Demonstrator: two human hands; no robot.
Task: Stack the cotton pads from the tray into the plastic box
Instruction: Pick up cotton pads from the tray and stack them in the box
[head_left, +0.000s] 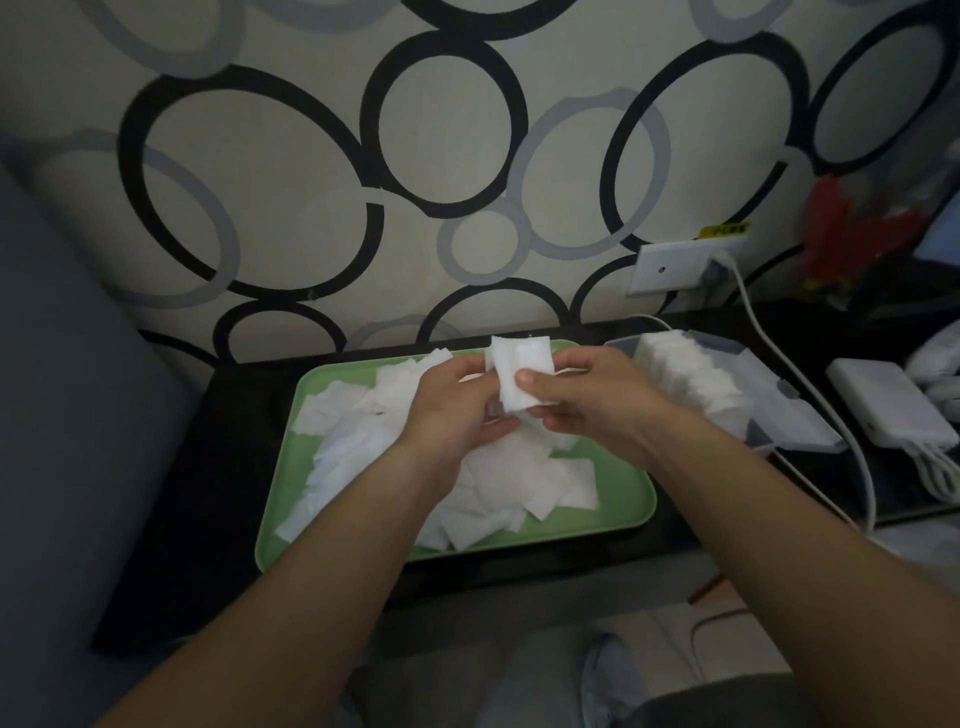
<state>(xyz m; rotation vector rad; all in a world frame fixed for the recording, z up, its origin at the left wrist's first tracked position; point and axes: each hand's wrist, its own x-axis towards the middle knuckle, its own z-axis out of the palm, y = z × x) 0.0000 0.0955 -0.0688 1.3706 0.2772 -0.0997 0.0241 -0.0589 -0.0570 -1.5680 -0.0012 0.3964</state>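
A green tray (618, 499) lies on a dark table, covered with several loose white square cotton pads (498, 488). Above the tray's far half, my left hand (457, 410) and my right hand (592, 400) both grip a small upright stack of cotton pads (519, 371). The right thumb presses on the stack's front. To the right of the tray stands the clear plastic box (789, 415), with a packed row of pads (691, 379) inside it.
A white charger block (883, 405) and white cable (826, 415) lie right of the box. A wall socket (675, 267) sits on the patterned wall behind. Red items (852, 228) stand at the far right. A grey cushion (62, 415) fills the left.
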